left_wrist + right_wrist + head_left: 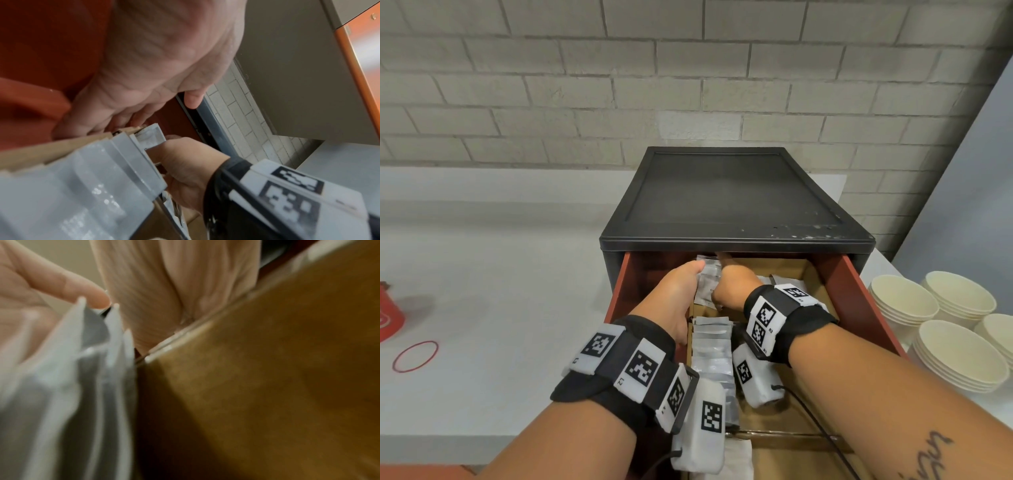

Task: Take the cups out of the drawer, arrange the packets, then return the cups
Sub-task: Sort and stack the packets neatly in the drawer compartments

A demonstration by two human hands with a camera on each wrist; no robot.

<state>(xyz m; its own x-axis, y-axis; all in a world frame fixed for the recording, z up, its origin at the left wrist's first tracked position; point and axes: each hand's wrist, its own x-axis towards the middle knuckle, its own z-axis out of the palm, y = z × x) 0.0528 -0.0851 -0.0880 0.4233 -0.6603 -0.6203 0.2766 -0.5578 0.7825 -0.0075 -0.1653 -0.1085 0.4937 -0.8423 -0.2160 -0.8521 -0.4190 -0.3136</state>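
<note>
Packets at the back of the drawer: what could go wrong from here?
Both the left hand and right hand work the packets right under the cabinet's black top, so knuckles may catch. The upright row of packets nearer the front could topple if a wrist brushes it.

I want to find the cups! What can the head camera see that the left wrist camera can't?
Only the head view shows the stacked cups on the counter right of the drawer, and a red rubber band. Only the left wrist view shows the left hand from its palm side. Both show the silver packets and the right hand among them.
</note>
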